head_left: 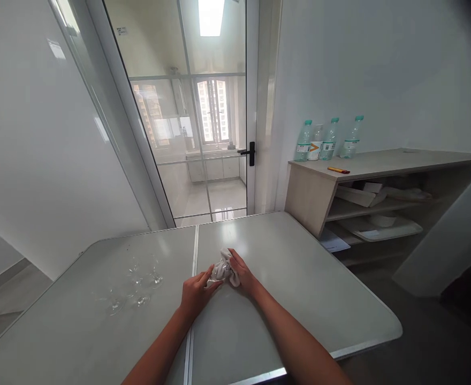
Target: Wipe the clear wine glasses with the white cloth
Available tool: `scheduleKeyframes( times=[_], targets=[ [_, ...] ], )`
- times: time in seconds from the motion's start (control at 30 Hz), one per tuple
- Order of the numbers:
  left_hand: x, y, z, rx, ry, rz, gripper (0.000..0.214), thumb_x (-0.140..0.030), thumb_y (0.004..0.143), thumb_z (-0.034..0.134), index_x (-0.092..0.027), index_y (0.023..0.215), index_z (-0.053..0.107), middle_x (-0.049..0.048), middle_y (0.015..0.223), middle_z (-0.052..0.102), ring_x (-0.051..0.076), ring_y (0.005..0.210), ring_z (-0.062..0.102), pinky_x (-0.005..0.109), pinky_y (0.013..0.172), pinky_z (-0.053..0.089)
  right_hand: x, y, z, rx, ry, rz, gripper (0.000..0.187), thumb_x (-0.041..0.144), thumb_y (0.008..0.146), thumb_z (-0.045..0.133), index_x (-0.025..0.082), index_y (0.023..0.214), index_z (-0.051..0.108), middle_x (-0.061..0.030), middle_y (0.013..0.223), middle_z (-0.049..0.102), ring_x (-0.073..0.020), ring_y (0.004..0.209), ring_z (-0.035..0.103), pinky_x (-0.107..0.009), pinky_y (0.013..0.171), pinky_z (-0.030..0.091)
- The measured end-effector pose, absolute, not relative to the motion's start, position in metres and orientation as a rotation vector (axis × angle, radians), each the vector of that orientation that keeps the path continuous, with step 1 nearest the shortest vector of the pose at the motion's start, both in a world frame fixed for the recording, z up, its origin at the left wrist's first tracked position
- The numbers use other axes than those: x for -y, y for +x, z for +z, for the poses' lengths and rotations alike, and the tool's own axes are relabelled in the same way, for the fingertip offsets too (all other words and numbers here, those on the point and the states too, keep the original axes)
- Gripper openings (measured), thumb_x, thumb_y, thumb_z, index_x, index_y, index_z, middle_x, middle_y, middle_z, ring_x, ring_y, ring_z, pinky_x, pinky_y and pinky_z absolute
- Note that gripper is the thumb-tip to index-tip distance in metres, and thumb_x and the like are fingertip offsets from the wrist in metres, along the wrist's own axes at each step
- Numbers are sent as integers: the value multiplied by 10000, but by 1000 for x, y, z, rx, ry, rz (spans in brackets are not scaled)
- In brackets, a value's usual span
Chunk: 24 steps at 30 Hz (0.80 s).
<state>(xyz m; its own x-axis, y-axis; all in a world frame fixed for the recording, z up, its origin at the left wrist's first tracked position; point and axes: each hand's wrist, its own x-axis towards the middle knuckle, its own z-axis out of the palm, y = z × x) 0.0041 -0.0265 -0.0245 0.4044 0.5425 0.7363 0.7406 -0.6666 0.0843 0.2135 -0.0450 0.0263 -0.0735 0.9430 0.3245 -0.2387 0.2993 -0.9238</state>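
Over the table [308, 283], both hands meet at a white cloth [234, 278]. My left hand [196, 291] is closed around a clear glass [216, 275], which lies tilted on its side with part of the cloth bunched at it. Whether the cloth is inside the glass or only around it I cannot tell. My right hand [241, 274] is closed on the cloth, pressing it against the glass from the right. To the left, several clear stemmed glasses [155, 278] stand in a loose group, their outlines faint against the pale tabletop.
A wooden shelf unit [305, 187] at the right bears several plastic bottles [350, 141] and a yellow-red box cutter [338, 170]. Trays [396, 231] and papers [334, 240] lie on its lower shelves. A metal strip [196, 251] crosses the table. Behind is a glass door [219, 187].
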Motion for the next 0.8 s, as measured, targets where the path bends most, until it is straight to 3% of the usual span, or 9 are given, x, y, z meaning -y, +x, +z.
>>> scheduleKeyframes(
  times=[0.3,0.47,0.8],
  targets=[
    [28,6,-23,1140,-2434,-1135,470,-506,929,637,-184,1267,697,33,723,740,118,542,644,206,574,450,39,214,17,1232,-808,1149,451,595,940,560,243,1196,680,-38,1029,673,-197,923,602,-283,849,492],
    [28,6,-24,1160,-2479,-1146,478,-507,926,642,-190,1281,689,40,758,754,114,542,633,210,592,457,37,216,11,1245,-842,1146,486,616,944,536,246,1230,669,-65,1069,670,-249,993,606,-343,889,497],
    [29,0,-26,1152,-2505,-1154,491,-496,913,664,-179,1288,687,33,739,742,110,540,624,212,580,437,38,223,8,1577,-700,1221,628,612,954,545,276,1480,473,-71,1420,543,-264,1307,483,-394,1116,348]
  ],
)
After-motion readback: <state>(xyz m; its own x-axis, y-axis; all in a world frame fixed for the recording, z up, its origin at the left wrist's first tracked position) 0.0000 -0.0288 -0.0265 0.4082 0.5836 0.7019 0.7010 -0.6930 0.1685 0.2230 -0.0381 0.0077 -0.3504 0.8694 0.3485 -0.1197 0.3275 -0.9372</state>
